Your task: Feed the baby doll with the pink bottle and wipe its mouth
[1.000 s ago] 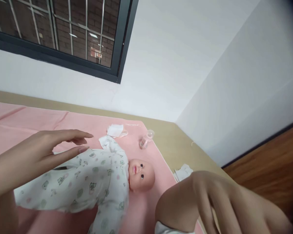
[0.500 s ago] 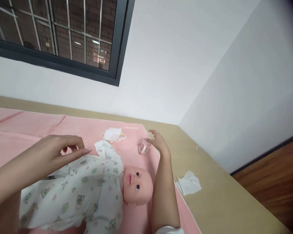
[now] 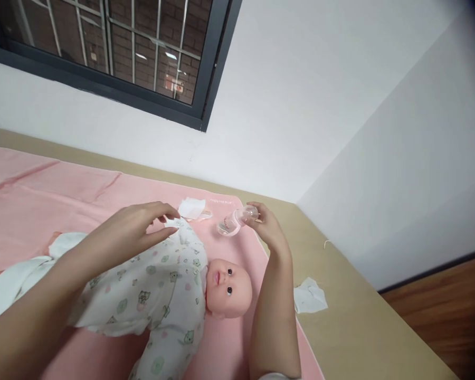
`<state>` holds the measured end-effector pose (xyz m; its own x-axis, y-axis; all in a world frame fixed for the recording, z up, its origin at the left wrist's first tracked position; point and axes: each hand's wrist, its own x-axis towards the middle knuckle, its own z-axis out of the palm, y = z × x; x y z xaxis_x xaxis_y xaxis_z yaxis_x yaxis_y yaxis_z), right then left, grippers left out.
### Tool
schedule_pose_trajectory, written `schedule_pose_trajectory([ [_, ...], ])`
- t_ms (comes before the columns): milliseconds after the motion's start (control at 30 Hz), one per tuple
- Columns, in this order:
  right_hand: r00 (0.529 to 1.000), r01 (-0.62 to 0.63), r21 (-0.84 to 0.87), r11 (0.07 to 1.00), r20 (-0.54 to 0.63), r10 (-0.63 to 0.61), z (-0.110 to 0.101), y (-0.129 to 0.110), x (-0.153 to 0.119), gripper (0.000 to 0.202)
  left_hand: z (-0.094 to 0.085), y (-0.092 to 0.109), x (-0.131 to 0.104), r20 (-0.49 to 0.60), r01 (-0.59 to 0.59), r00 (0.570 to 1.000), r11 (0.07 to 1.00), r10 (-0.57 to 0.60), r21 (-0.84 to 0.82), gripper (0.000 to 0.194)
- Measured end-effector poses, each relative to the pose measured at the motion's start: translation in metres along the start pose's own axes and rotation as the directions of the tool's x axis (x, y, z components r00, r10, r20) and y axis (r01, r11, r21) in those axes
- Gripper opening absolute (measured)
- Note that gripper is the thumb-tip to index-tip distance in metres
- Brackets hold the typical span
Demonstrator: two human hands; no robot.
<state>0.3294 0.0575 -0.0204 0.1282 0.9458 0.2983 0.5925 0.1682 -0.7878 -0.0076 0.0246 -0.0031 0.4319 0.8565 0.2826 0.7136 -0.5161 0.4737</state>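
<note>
My right hand (image 3: 267,226) grips a clear baby bottle (image 3: 231,221) by its capped top end, above the pink mat's far right corner. The bottle is tilted, with its base pointing left. Over the chest and sleeve of a baby doll (image 3: 228,289) hovers my left hand (image 3: 148,224), fingers apart and nothing in them. The doll lies face up in a white printed outfit (image 3: 146,290), its head toward my right forearm. My left forearm hides part of its body and legs.
Beneath the doll spreads a pink mat (image 3: 87,190) on a wooden table (image 3: 340,327). A white folded tissue (image 3: 192,208) lies near the doll's sleeve, another crumpled tissue (image 3: 311,295) right of the mat. Behind are a white wall (image 3: 261,132) and a barred window (image 3: 142,47).
My right hand has taken hold of the bottle and tilted it. My left hand has moved right and its fingers have spread. The view has shifted slightly, showing more of the doll's legs.
</note>
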Motion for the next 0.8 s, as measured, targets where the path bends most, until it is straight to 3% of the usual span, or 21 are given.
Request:
schedule_pose_trajectory([
  [200,0.972,0.128,0.191,0.973,0.173,-0.162,0.026,-0.066,-0.035,0.043,0.025,0.016,0.004,-0.056,-0.121,0.991,0.991,0.125,0.063,0.043],
  [367,0.942,0.148,0.226,0.963,0.266,-0.207,0.047,-0.096,-0.060,0.039,0.031,0.027,0.004,-0.063,-0.135,0.988,0.989,0.139,0.052,0.052],
  [800,0.896,0.189,0.278,0.942,0.342,-0.282,0.051,-0.098,-0.064,0.037,0.029,0.026,0.006,-0.034,-0.117,0.993,0.991,0.115,-0.061,0.051],
])
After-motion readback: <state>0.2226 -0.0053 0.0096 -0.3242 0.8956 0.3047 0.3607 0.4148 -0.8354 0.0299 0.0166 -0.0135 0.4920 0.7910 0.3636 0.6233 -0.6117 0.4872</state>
